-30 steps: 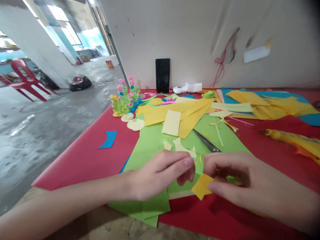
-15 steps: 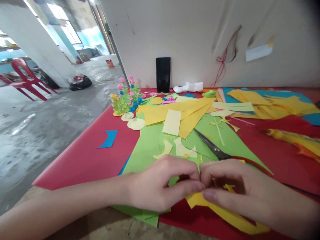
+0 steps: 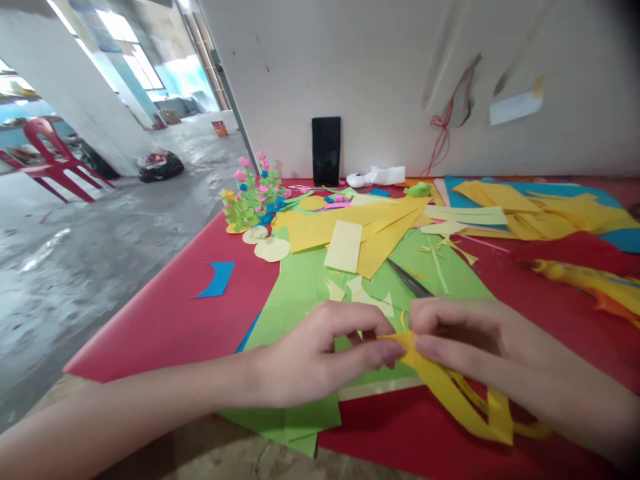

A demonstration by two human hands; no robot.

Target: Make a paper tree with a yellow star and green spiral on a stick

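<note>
Long yellow paper strips [image 3: 463,407] are pinched near one end between both my hands, at the front of the red-covered table. My left hand [image 3: 320,357] grips the end from the left with thumb and fingers. Close beside it, my right hand [image 3: 470,343] pinches the same paper with thumb and forefinger, and the loose strips hang bent toward the front right. Beyond my right hand lie scissors [image 3: 410,277], their handles hidden behind it. Green paper sheets [image 3: 300,280] spread beneath, with pale yellow paper scraps [image 3: 370,297] on top.
Paper plants [image 3: 253,193] with pink tips stand at the back left. A dark phone [image 3: 326,152] leans on the white wall. Yellow paper [image 3: 550,213] is piled back right, near a yellow glue gun-like tool [image 3: 585,277]. A blue scrap [image 3: 217,279] lies left.
Both hands have risen slightly and parted a little, showing more of the pinched yellow paper. The hanging strips have swung and bent differently. My right hand now covers more of the scissors.
</note>
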